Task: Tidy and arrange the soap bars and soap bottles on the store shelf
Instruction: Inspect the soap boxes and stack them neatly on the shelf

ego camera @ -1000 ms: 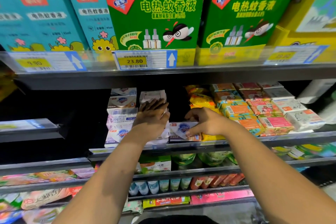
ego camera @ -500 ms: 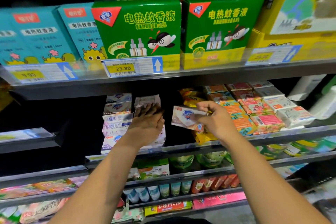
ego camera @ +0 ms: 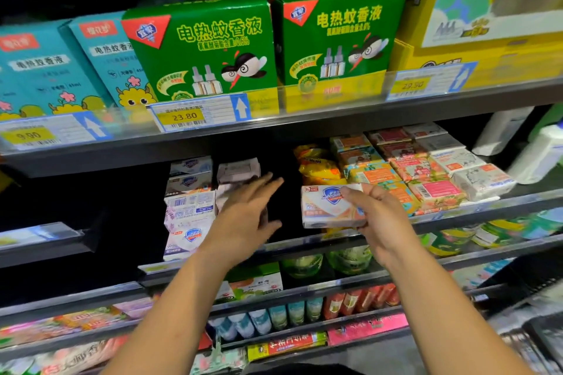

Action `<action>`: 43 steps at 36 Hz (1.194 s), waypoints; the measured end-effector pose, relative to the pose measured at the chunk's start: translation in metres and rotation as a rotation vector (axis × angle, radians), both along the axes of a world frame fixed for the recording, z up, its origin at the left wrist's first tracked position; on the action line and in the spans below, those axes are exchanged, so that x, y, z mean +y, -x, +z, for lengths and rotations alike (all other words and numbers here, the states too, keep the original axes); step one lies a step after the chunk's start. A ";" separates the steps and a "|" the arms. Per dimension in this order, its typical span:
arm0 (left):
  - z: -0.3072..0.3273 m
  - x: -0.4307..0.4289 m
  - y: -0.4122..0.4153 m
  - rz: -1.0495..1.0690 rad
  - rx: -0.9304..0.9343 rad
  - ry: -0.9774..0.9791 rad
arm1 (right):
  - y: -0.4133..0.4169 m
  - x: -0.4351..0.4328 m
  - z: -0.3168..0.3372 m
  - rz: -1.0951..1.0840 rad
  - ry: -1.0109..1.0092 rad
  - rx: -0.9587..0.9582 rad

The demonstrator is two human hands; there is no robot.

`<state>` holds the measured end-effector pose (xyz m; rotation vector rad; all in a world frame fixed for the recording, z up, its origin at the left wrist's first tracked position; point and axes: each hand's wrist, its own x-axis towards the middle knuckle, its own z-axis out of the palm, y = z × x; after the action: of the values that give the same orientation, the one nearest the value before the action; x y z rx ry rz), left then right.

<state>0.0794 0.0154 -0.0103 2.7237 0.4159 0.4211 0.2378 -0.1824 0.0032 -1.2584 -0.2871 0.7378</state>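
Note:
My right hand (ego camera: 377,216) grips a white boxed soap bar with a blue shield logo (ego camera: 329,207), held in the air in front of the middle shelf (ego camera: 487,210). To its left my left hand (ego camera: 246,210) hovers with fingers spread and straight, just in front of a stack of pale wrapped soap bars (ego camera: 237,170). Further left stands a column of white and lilac soap boxes (ego camera: 189,204). Between the two hands the shelf has a dark gap.
Orange, pink and white soap packs (ego camera: 426,173) fill the shelf's right part, with yellow bags (ego camera: 316,164) behind the held bar and white bottles (ego camera: 539,155) at far right. Green boxes (ego camera: 207,52) sit on the shelf above. Lower shelves hold more goods.
My right hand lifted the soap box off the shelf front and now holds it up, face toward me. My left hand came off the stack and spread its fingers.

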 end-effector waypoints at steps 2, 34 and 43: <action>0.002 -0.018 0.007 -0.115 -0.061 0.048 | 0.008 -0.001 0.004 0.012 -0.017 0.039; 0.014 -0.056 0.036 -0.069 -0.357 0.514 | 0.049 -0.013 0.001 0.397 -0.180 0.066; 0.028 -0.070 0.033 0.064 -0.533 1.103 | 0.052 -0.001 0.002 0.311 0.030 -0.256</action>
<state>0.0467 -0.0542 0.0182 1.4709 0.4092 0.6555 0.1858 -0.1836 0.0056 -1.3539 -0.6945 0.8463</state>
